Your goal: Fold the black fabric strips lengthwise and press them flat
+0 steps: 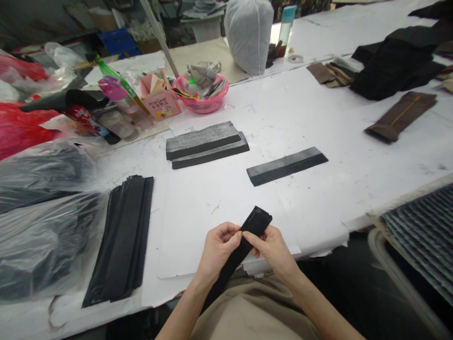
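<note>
A long black fabric strip [236,259] is held over the table's front edge, its folded top end pointing away to the right. My left hand [222,245] pinches its left side between thumb and fingers. From the right, my right hand [269,243] grips the same strip, thumb on top and fingers underneath, the two thumb tips nearly touching. Beyond my hands lies a single grey and black strip [287,166]. Further left are overlapping grey and black strips [205,144]. A stack of black strips [122,241] lies to the left of my hands.
Clear plastic bags [46,250] with dark contents cover the left side of the white table [198,208]. A pink basket [203,103], a pink box [161,104] and a white bag [248,35] stand behind. Dark fabric pieces [392,61] lie back right; a ribbed dark stack [424,231] sits front right.
</note>
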`<state>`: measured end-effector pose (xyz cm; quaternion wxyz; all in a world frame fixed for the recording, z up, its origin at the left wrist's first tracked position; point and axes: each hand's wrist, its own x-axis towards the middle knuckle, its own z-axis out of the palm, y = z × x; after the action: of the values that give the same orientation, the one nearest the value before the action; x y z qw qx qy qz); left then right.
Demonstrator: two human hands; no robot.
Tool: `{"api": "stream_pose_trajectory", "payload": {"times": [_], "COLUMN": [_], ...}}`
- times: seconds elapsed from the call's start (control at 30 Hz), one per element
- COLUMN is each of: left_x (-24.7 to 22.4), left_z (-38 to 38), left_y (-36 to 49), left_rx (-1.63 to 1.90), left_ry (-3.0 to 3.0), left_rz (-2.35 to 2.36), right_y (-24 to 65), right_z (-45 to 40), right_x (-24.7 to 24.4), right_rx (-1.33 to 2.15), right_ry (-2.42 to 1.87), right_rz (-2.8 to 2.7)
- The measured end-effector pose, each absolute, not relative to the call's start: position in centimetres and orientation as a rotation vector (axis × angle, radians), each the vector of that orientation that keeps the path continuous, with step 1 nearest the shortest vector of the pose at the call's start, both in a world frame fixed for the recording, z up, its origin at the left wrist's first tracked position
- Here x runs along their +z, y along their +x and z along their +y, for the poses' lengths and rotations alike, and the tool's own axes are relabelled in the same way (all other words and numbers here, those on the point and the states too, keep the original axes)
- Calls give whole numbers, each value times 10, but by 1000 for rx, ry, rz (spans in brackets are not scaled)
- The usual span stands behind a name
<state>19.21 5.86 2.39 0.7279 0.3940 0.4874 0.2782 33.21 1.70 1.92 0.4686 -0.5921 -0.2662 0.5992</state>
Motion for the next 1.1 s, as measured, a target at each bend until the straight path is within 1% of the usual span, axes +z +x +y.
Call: {"api": "stream_pose_trajectory", "payload": {"times": [0.2, 0.3, 0.67, 1.1], "left_x": [24, 25, 25, 51], "left_z": [55, 54, 50, 80], "left_y": [194, 195, 200, 189], "left_rx": [596, 602, 643, 500], "left_ry": [832, 851, 894, 1539], "left_rz": [1072, 1085, 1108, 1084], "right_y": [336, 337, 332, 341], "right_z": [19, 20, 20, 19], "right_x": [18, 18, 14, 23], "right_rx": [1335, 1347, 1282, 1341], "right_ry": [-1426, -1381, -1529, -1427], "right_rz": [-687, -670, -707, -850]}}
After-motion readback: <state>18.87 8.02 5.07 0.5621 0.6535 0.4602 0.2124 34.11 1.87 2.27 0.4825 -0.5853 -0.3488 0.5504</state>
